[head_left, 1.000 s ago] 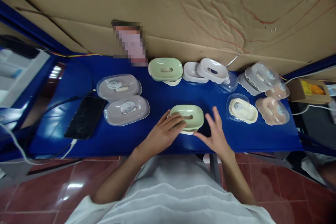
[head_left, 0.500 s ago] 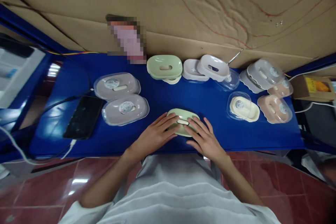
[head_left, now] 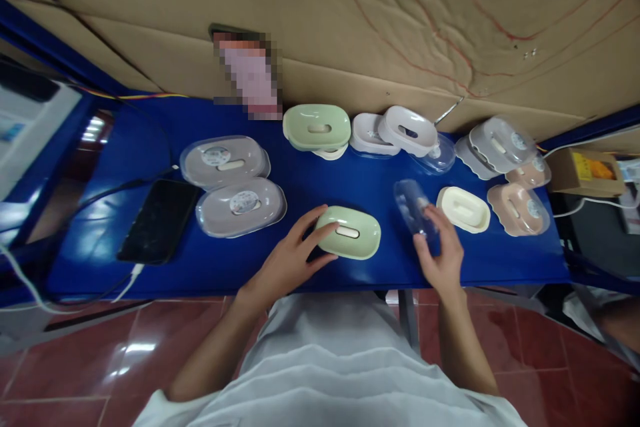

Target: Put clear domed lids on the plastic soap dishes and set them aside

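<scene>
A light green oval soap dish [head_left: 365,233] with a cream bar in its middle slot lies flat before me. My left hand [head_left: 295,250] grips its left end, the thumb at the near edge and a fingertip by the slot. To the right, my right hand [head_left: 443,250] holds a clear plastic lid [head_left: 413,207] tilted up off the table, between thumb and fingers. Just beyond that hand sits an uncovered cream soap dish [head_left: 465,209]. The cream dish's left edge is close to the lid.
Two lidded grey-lilac dishes [head_left: 240,207] and a black phone [head_left: 157,221] with a cable lie left. Along the back stand another green dish [head_left: 317,127] and lilac dishes [head_left: 407,130]. Lidded pink dishes [head_left: 517,208] and an open cardboard box [head_left: 583,173] are at right.
My right hand has left the green soap dish, moved right and lifted the clear lid off the cream dish, bringing it leftward. My left hand stays at the green dish.
</scene>
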The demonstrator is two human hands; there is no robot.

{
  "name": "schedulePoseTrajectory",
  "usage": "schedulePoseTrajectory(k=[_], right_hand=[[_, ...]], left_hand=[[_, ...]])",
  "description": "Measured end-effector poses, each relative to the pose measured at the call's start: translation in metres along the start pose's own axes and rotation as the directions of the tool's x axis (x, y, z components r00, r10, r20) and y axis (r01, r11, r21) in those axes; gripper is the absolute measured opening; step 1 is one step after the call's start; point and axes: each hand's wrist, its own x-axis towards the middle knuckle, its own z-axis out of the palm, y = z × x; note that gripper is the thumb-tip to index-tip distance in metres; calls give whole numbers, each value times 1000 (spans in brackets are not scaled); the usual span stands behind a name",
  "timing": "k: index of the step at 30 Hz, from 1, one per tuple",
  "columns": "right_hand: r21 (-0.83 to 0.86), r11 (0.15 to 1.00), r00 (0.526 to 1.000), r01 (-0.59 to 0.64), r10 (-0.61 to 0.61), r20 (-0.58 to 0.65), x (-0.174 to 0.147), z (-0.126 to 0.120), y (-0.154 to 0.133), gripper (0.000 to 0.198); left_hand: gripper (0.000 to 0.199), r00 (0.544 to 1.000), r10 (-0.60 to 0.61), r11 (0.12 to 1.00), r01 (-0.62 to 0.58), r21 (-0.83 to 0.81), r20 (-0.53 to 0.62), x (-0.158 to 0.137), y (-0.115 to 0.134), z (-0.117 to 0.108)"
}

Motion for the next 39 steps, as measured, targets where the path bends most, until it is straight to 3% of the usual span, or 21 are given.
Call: schedulePoseTrajectory(k=[2,5,8,11,20,30,35,39], right_hand=[[162,974,968,156,-183,170,-2,8,-20,55],[258,895,833,363,-436,340,1,23,-37,61],[210,827,730,521,-560,392,7,34,-42,62],[140,788,695,600,-600,395,7,39,-40,61],[90,743,662,663,-639,392,3,43,-35,59],[92,712,626,696,-665,406,11,42,-35,66],[126,757,665,641,-630,402,6,48,-29,64],[99,773,710,627,-619,337,-3,53,-18,72]], left_hand=[[80,999,-41,997,42,-60,19,2,-2,-2],[97,997,-59,991,66,-114,58,5,-6,-3],[99,993,-66,990,78,-121,100,5,-10,-3],[89,995,-47,993,57,-104,90,4,-12,-3],[74,996,-41,994,48,-97,76,2,-13,-4],[75,995,-68,991,75,-113,69,3,-14,-4],[74,997,-47,995,52,-84,61,3,-17,-1],[72,999,23,999,-24,-32,-38,-2,-12,-1]])
